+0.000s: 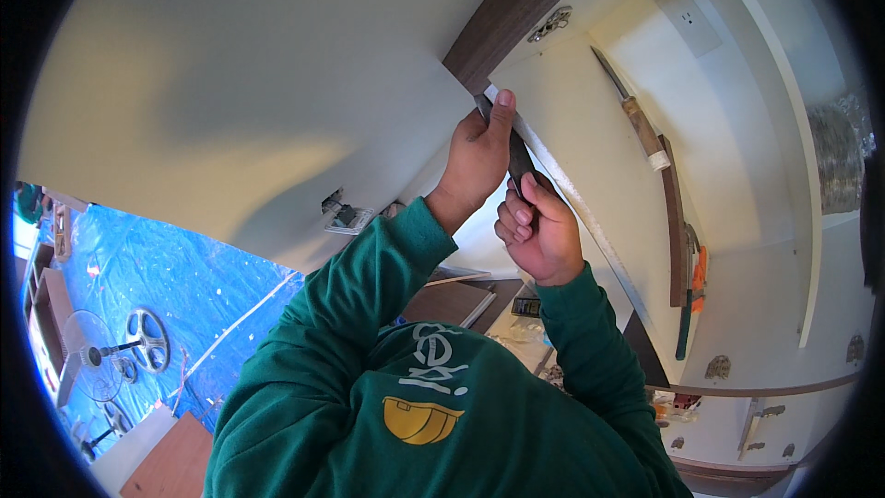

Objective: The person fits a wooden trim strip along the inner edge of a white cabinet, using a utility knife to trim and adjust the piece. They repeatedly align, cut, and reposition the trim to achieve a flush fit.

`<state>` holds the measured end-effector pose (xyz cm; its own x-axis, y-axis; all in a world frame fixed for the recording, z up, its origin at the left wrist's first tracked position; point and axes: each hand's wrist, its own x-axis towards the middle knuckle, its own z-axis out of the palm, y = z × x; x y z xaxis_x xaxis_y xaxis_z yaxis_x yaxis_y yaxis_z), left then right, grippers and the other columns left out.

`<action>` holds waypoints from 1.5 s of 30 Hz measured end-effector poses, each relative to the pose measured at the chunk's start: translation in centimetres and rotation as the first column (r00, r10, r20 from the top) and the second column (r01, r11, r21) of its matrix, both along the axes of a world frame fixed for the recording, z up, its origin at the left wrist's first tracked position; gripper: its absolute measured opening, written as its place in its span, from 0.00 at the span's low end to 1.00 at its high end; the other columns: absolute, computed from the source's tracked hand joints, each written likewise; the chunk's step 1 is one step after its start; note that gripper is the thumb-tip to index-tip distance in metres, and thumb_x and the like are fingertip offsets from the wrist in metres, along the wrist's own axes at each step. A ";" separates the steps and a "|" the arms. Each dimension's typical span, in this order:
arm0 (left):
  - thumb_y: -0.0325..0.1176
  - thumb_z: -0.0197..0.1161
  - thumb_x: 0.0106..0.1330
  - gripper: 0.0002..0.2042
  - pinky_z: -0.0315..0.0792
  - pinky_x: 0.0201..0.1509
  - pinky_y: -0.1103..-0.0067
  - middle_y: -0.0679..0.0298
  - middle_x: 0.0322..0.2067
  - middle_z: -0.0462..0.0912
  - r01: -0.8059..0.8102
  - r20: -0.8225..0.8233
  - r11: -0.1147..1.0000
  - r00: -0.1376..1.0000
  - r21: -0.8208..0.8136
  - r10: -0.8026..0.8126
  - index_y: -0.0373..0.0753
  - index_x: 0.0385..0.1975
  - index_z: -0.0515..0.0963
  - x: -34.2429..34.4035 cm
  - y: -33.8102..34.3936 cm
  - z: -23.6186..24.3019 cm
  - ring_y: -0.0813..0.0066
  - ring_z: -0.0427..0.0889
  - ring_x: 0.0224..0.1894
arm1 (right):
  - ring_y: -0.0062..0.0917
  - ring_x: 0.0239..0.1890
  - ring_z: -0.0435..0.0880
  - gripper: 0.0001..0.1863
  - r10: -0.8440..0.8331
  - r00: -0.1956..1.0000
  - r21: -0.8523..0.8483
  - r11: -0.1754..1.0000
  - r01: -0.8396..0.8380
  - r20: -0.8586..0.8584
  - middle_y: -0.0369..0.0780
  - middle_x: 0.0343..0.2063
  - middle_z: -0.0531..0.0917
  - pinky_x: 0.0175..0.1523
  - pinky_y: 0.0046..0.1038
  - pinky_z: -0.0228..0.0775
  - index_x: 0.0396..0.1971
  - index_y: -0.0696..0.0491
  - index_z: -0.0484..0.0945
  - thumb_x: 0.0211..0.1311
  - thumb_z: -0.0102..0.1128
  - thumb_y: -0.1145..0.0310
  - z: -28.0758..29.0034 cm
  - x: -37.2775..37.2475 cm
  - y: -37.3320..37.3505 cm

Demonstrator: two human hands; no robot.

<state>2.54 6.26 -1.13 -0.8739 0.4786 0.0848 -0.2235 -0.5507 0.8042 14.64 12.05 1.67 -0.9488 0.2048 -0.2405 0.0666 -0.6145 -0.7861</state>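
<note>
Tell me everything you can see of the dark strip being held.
The dark strip is long, narrow and nearly black; its material is unclear. It slants from upper left to lower right beside the pale cabinet edge. The left hand holds its upper part, the right hand its lower part. Whether it touches the edge is hard to tell.

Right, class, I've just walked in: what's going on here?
Someone in a green sweatshirt grips a narrow dark strip beside a white panel edge. The left hand holds it higher up, near the end of a brown board; the right hand holds it lower down. A wooden-handled tool lies off to the right.
</note>
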 end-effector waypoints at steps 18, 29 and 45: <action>0.52 0.45 0.76 0.26 0.78 0.40 0.77 0.54 0.35 0.84 0.228 0.066 0.964 0.969 0.140 -0.239 0.30 0.44 0.76 1.7 -2.9 -0.9 0.71 0.84 0.38 | 0.29 0.25 0.79 0.25 0.229 0.969 0.020 0.973 -0.231 0.089 0.43 0.22 0.79 0.31 0.27 0.69 0.44 0.59 0.74 0.71 0.48 0.48 -1.5 1.8 0.5; 0.61 0.45 0.73 0.32 0.78 0.44 0.76 0.53 0.35 0.85 0.379 0.034 0.918 0.922 0.117 -0.385 0.31 0.34 0.80 2.2 -5.4 -2.3 0.71 0.83 0.34 | 0.28 0.22 0.75 0.29 0.340 0.940 -0.121 0.935 -0.334 0.032 0.35 0.23 0.70 0.27 0.27 0.64 0.47 0.53 0.73 0.71 0.43 0.39 -2.4 2.5 -0.6; 0.41 0.51 0.76 0.13 0.77 0.36 0.79 0.61 0.31 0.82 0.229 0.260 0.942 0.921 0.245 -0.291 0.36 0.39 0.73 2.9 -2.3 -0.4 0.74 0.81 0.29 | 0.16 0.21 0.71 0.10 0.064 0.994 0.220 0.972 -0.082 0.087 0.37 0.32 0.79 0.22 0.17 0.61 0.49 0.48 0.74 0.72 0.54 0.65 -0.4 0.5 0.5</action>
